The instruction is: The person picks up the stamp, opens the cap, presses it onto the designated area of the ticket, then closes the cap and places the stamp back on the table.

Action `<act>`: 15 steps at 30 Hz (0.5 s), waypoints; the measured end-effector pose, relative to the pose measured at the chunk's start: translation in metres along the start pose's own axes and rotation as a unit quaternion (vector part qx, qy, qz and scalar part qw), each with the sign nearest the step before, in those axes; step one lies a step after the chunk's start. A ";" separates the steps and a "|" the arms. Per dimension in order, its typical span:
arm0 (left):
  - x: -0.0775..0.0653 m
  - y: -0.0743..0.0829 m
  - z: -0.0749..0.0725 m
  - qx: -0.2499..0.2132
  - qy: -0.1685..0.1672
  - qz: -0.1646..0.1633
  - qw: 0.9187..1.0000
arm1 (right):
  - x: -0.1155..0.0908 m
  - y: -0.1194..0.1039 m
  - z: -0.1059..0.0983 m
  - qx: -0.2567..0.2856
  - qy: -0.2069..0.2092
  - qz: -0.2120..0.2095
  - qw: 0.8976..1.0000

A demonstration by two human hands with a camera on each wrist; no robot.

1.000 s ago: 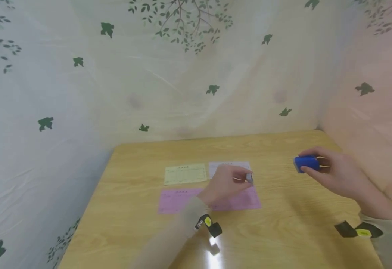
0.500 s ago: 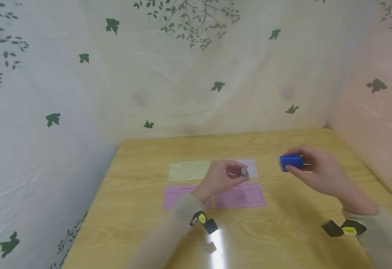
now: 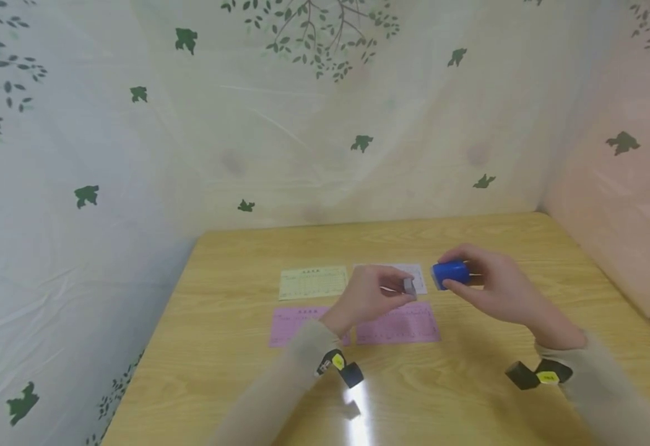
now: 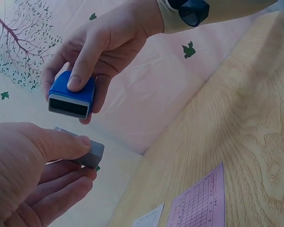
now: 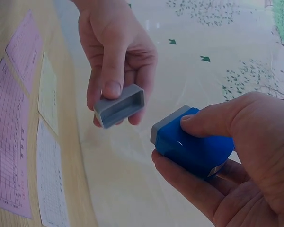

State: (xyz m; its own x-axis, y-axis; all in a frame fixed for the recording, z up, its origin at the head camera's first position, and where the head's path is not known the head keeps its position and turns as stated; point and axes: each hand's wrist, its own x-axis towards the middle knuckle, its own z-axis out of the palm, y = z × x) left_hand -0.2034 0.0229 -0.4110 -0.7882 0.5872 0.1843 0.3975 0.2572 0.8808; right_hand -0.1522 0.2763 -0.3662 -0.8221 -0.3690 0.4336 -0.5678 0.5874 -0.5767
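In my right hand (image 3: 494,288) I grip a blue self-inking stamp (image 3: 452,274) between thumb and fingers. Its dark stamping face (image 4: 68,107), framed in grey, shows uncovered in the left wrist view and points toward my left hand. My left hand (image 3: 366,296) pinches a small grey stamp cap (image 3: 410,287). The cap's hollow side (image 5: 123,108) faces the stamp in the right wrist view. Cap and stamp are apart, with a short gap between them, both held above the table.
On the wooden table (image 3: 236,384) lie a yellow printed slip (image 3: 311,283), a white slip (image 3: 420,275), partly behind my left hand, and two pink slips, the right one (image 3: 400,323) under that hand. Patterned curtains (image 3: 303,173) stand behind the table and on both sides.
My right hand has moved left with the blue stamp, closing the distance to the cap. The left hand stays nearly in place with the cap. The head view shifted slightly at first.
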 end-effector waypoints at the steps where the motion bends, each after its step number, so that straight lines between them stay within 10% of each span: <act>1: 0.000 0.000 0.000 0.000 -0.001 0.002 1.000 | 0.001 0.000 0.001 0.000 -0.003 -0.003 1.000; 15: -0.001 0.007 0.000 0.000 -0.001 0.015 1.000 | 0.005 -0.001 0.019 0.018 -0.046 -0.012 0.999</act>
State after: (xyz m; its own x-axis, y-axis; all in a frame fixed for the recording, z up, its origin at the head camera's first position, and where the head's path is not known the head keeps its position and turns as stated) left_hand -0.2000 0.0243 -0.4045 -0.7750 0.5965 0.2090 0.4203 0.2394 0.8753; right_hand -0.1560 0.2603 -0.3762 -0.8080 -0.4473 0.3834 -0.5868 0.5525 -0.5920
